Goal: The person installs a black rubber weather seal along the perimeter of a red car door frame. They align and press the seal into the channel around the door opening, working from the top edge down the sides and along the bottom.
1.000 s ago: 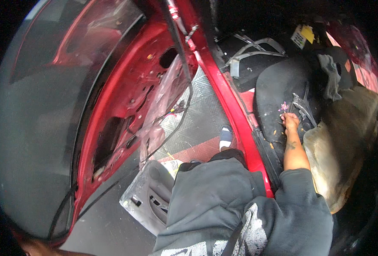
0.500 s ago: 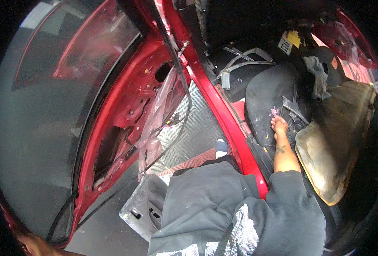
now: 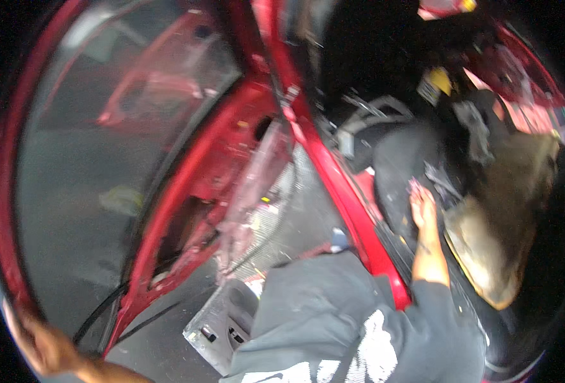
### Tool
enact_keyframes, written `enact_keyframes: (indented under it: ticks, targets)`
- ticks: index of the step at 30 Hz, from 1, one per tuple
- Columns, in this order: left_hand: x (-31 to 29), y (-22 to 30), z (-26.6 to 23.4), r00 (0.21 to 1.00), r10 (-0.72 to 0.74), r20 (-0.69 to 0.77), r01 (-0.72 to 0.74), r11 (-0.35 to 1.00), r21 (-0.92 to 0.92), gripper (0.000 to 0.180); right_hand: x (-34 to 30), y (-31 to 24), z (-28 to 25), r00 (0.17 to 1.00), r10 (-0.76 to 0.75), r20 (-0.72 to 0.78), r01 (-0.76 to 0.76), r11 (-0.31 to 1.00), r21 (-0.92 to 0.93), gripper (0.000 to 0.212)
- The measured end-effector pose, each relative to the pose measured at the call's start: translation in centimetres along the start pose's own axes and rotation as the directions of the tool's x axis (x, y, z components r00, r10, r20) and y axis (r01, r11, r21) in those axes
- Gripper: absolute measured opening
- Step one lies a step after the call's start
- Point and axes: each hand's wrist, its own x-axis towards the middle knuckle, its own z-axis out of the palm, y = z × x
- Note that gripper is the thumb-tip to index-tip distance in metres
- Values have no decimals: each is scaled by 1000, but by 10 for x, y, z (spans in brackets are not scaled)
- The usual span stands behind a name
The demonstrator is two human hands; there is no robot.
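Fingers [image 3: 416, 197] of my R hand [image 3: 425, 209] pinched on small pink item [image 3: 413, 184], blurry.
Item's over blk rounded cushion [image 3: 397, 158], nr tan panel [image 3: 501, 220]; L hand [image 3: 47, 348] at edge of red door [image 3: 3, 191], can't tell its grip.

Holds a small, irregular pink-purple object [image 3: 413, 186], blurred, in the fingertips of the right hand [image 3: 424, 207], over a black, rounded seat surface [image 3: 399, 159]. Has the left hand [image 3: 49, 350] at the outer rim of an open red metal car door [image 3: 192, 171] with dark window glass [image 3: 78, 198].
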Motion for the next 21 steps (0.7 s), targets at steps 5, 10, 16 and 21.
enact_keyframes:
  ticks: [5, 10, 16, 21]
  targets:
    - [49, 94, 21, 995, 84, 58, -86, 996, 26, 26, 5, 18, 32, 991, -59, 117, 75, 987, -142, 23]
    - [68, 98, 0, 983, 79, 167, -38, 971, -237, 13, -46, 8, 198, 949, -90, 302, 131, 984, -118, 27]
    - [98, 63, -16, 839, 119, 531, 190, 851, -490, 27, -169, -25, 398, 728, -240, 642, 273, 961, 50, 24]
    - [118, 54, -16, 673, 140, 726, 371, 786, -496, 39, -292, -65, 514, 501, -395, 770, 456, 877, 153, 14]
